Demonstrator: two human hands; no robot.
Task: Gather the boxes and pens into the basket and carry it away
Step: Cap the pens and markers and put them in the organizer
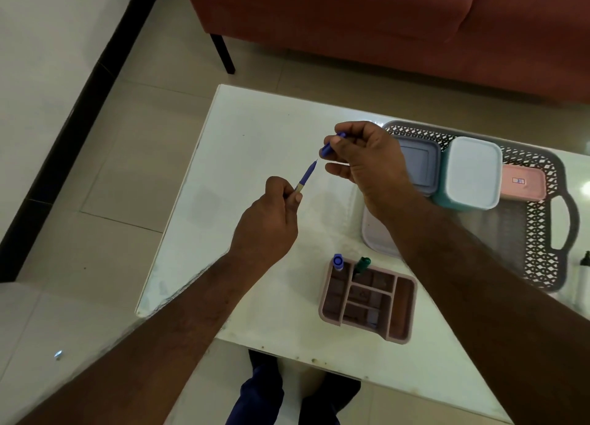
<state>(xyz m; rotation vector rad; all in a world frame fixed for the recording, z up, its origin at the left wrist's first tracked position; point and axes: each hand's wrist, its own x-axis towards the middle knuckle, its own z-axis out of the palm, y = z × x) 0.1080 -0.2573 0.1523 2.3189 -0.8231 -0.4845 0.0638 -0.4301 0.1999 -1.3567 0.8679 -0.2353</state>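
While illegible, small label (518, 180) on pink box (523, 183).

Basket (539, 220) on surface (255, 131), right side; three boxes (471, 172) side by side in its far half. Organiser (370, 303) on surface, near edge, left of basket; two pens (337, 261) upright in its far compartments. Sofa (383, 19) behind surface. Hands above surface, left of basket.
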